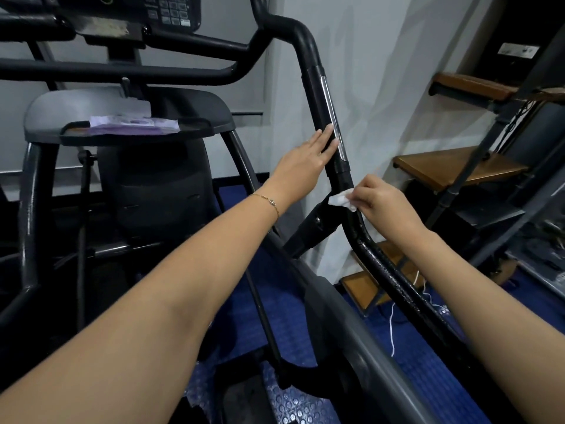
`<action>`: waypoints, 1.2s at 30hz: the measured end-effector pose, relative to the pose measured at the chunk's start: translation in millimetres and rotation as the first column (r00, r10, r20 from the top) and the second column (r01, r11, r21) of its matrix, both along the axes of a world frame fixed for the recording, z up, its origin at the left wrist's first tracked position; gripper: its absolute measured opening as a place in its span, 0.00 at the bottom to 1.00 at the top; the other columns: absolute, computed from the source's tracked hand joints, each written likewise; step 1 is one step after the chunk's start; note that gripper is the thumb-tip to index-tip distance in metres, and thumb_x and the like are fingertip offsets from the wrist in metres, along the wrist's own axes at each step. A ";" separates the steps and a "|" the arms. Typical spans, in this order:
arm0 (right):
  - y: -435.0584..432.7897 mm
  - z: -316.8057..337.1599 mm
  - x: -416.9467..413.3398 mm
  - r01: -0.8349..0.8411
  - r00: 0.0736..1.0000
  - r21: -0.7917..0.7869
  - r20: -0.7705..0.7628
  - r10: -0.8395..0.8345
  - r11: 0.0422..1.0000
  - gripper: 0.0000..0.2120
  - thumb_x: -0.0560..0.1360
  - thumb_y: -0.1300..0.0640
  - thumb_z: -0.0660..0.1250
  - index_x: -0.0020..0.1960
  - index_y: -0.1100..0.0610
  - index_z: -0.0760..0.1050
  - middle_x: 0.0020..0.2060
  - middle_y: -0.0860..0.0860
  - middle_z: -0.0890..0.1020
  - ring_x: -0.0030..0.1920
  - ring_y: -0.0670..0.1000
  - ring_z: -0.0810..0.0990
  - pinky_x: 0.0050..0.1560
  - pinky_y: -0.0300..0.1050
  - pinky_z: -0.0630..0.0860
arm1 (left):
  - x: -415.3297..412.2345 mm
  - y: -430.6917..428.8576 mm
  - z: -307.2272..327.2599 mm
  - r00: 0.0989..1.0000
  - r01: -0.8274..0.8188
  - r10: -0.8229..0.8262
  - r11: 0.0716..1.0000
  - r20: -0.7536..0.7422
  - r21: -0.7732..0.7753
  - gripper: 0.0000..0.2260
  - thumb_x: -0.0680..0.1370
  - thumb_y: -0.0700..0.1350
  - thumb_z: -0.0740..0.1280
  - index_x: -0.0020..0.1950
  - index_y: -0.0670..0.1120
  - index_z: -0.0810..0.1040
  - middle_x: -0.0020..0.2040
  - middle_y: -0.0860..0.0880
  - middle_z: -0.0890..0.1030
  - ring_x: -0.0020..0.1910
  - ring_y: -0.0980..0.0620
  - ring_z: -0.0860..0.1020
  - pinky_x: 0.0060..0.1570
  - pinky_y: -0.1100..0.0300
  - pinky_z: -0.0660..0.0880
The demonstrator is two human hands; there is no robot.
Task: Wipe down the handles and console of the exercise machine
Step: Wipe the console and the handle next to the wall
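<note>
The black right handle bar point(308, 56) of the exercise machine runs from the top centre down to the lower right, with a silver sensor strip point(331, 108) along it. My left hand point(302, 160) lies flat against the bar beside the strip, fingers straight and together, holding nothing. Just below, my right hand point(382, 200) pinches a small white wipe point(341, 199) and presses it on the bar under the strip's lower collar. The console point(146, 10) with its keypad is at the top left, partly cut off.
A grey tray point(211, 117) under the console holds a purple-and-white packet point(134, 125). Wooden stair treads point(452, 169) on a black frame stand to the right against the white wall. A white cord point(393, 325) hangs over the blue floor mat point(290, 301).
</note>
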State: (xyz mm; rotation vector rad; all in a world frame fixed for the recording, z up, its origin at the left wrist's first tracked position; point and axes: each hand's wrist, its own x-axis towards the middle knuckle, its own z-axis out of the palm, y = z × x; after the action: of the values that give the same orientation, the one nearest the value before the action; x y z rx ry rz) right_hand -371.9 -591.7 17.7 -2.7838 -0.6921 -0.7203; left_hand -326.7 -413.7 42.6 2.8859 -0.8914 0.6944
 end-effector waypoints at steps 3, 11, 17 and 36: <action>8.2 11.1 14.7 0.029 0.999 0.095 0.026 -0.032 0.995 0.05 0.73 0.67 0.66 0.41 0.66 0.80 0.42 0.62 0.77 0.41 0.61 0.78 0.41 0.51 0.75 | 2.3 2.2 0.3 1.000 0.005 -0.005 1.000 -0.010 0.001 0.32 0.76 0.27 0.51 0.78 0.45 0.49 0.78 0.46 0.44 0.77 0.50 0.49 0.56 0.62 0.70; -18.2 -10.3 -18.0 -0.099 0.991 -0.027 -0.097 0.096 0.995 0.02 0.70 0.67 0.69 0.39 0.64 0.80 0.39 0.59 0.77 0.37 0.59 0.78 0.38 0.41 0.69 | -12.4 -3.6 12.8 0.996 -0.091 0.092 0.994 -0.009 0.066 0.30 0.77 0.29 0.52 0.78 0.46 0.50 0.78 0.47 0.44 0.75 0.48 0.58 0.57 0.58 0.70; -2.4 17.5 30.2 -0.051 0.998 0.105 -0.030 0.054 0.993 0.07 0.74 0.63 0.65 0.46 0.65 0.79 0.46 0.62 0.76 0.44 0.60 0.77 0.44 0.50 0.71 | -21.2 -15.1 13.6 0.980 -0.195 0.198 0.978 -0.031 0.075 0.30 0.78 0.30 0.52 0.78 0.46 0.49 0.78 0.48 0.43 0.76 0.48 0.55 0.52 0.55 0.72; -25.0 -4.9 -11.6 -0.018 0.952 0.027 -0.306 0.025 0.999 0.05 0.72 0.63 0.68 0.46 0.62 0.80 0.44 0.57 0.76 0.47 0.55 0.77 0.47 0.44 0.70 | -45.6 -19.1 -17.4 0.992 -0.098 0.108 0.985 -0.064 0.140 0.31 0.77 0.29 0.52 0.78 0.43 0.45 0.78 0.45 0.40 0.77 0.49 0.51 0.58 0.61 0.70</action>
State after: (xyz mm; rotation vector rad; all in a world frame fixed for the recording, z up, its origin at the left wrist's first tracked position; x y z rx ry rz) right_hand -383.5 -616.7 12.8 -2.7723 -0.6446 -0.2767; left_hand -372.3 -432.8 25.2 3.0757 -0.8169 0.5539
